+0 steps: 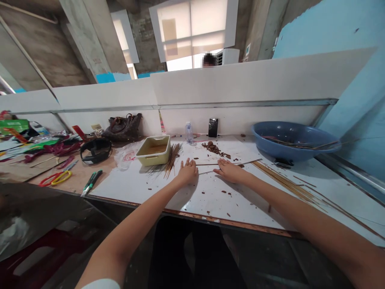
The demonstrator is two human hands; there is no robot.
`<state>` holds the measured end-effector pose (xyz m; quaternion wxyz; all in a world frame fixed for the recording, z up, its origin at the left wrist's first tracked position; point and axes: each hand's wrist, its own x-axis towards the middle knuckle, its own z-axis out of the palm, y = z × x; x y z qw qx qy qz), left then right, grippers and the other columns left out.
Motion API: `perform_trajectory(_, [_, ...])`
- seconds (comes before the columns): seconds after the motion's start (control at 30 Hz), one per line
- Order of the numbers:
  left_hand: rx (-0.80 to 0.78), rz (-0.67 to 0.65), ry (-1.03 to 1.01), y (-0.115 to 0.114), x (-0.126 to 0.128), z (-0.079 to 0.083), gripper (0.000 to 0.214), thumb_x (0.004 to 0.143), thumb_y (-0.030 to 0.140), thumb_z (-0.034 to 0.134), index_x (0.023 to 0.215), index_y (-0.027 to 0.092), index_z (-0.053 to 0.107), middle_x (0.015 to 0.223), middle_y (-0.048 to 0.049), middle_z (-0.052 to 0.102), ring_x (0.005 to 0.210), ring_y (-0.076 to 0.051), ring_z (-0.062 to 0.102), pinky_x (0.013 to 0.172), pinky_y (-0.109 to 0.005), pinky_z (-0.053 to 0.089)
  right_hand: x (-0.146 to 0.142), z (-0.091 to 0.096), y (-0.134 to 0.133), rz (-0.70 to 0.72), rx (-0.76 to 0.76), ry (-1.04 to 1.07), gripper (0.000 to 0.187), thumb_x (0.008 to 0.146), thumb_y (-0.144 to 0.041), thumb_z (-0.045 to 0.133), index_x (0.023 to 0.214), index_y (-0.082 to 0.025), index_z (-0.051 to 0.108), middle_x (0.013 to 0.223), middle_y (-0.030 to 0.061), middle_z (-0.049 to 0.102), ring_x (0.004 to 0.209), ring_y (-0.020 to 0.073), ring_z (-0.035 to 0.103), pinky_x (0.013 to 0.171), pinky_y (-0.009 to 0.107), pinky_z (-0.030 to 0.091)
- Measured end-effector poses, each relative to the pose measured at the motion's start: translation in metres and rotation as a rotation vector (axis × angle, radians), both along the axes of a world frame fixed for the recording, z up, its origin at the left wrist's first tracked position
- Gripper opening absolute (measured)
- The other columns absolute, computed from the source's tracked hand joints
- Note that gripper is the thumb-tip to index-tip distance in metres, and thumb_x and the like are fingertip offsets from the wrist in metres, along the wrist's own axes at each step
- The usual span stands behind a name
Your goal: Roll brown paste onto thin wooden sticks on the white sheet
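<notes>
My left hand [188, 172] lies palm down on the white tabletop [144, 184], fingers stretched out. My right hand [230, 170] lies flat beside it, fingers spread. Both rest on thin sticks [207, 164] that run across the table under the fingers. A bundle of brown sticks [172, 156] lies just left of my left hand. Brown crumbs [215, 148] are heaped beyond my hands.
A yellow tray [153, 150] stands left of the stick bundle. A blue basin [293, 140] sits at the right, long thin sticks [288, 184] lying before it. A small bottle [189, 132] and dark phone [213, 127] stand by the white partition. Scissors [57, 178], pliers [92, 182], a bag [123, 126] lie left.
</notes>
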<state>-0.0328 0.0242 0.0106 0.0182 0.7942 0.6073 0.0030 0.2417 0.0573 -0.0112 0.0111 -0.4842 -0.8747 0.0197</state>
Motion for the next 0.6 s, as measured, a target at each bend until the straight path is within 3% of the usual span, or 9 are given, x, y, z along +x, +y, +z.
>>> perform_trajectory(0.1, [0.008,0.024,-0.007,0.001,0.002,0.002,0.064,0.115,0.031,0.027,0.175,0.012,0.037,0.184,-0.016,0.033,0.175,-0.034,0.016,0.142,-0.062,0.013,-0.003,0.003,0.002,-0.024,-0.002,-0.008,0.087,0.115,-0.063,0.027,0.173,0.001,0.037,0.179,0.0303,0.035,0.171,0.0381,0.03,0.14,0.054,0.026])
perform_trajectory(0.33, [0.053,-0.062,-0.009,-0.028,-0.013,-0.017,0.064,0.114,0.032,0.03,0.176,0.015,0.037,0.183,-0.0153,0.034,0.175,-0.037,0.017,0.14,-0.066,0.015,0.015,-0.022,-0.029,0.039,0.086,0.036,0.1,0.111,-0.077,0.019,0.172,-0.001,0.042,0.178,0.0283,0.039,0.168,0.0394,0.036,0.14,0.054,0.028])
perform_trajectory(0.5, [-0.024,-0.002,-0.021,-0.004,-0.005,0.002,0.065,0.113,0.03,0.03,0.176,0.017,0.038,0.182,-0.0175,0.035,0.174,-0.038,0.021,0.137,-0.072,0.019,0.002,-0.005,-0.005,-0.019,0.02,0.042,0.09,0.112,-0.073,0.022,0.174,-0.01,0.044,0.175,0.0229,0.047,0.167,0.0409,0.039,0.137,0.061,0.034])
perform_trajectory(0.6, [-0.027,0.017,-0.017,-0.001,-0.001,0.007,0.065,0.113,0.03,0.03,0.175,0.013,0.038,0.183,-0.0177,0.032,0.175,-0.039,0.016,0.139,-0.07,0.017,0.001,-0.002,0.0,-0.033,0.004,0.042,0.087,0.113,-0.067,0.024,0.175,-0.008,0.04,0.178,0.0228,0.043,0.169,0.0407,0.036,0.138,0.061,0.032])
